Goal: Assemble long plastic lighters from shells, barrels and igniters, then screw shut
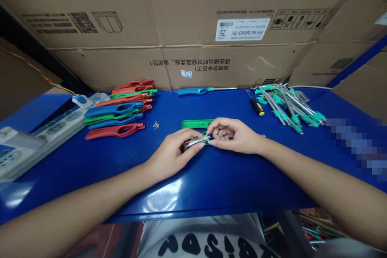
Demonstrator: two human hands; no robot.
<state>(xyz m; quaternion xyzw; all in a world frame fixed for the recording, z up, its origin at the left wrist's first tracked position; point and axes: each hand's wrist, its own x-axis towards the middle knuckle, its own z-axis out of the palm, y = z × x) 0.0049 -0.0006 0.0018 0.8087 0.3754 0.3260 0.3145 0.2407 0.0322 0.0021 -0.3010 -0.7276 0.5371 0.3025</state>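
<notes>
A small shiny lighter gas tank (193,142) lies between the thumb and fingers of my left hand (169,155), its tip pointing right. My right hand (234,136) pinches at that tip, where a bit of teal shows; the fingertips partly hide it. Just behind my hands lies a green lighter handle shell (196,124) on the blue table, its right part covered by my right hand.
Several red, blue and green lighter handles (117,111) are stacked at left, beside a pile of small screws (156,125) and a power strip (54,129). A blue lighter (193,91), a screwdriver (256,106) and several metal tubes with teal parts (287,107) lie along the back.
</notes>
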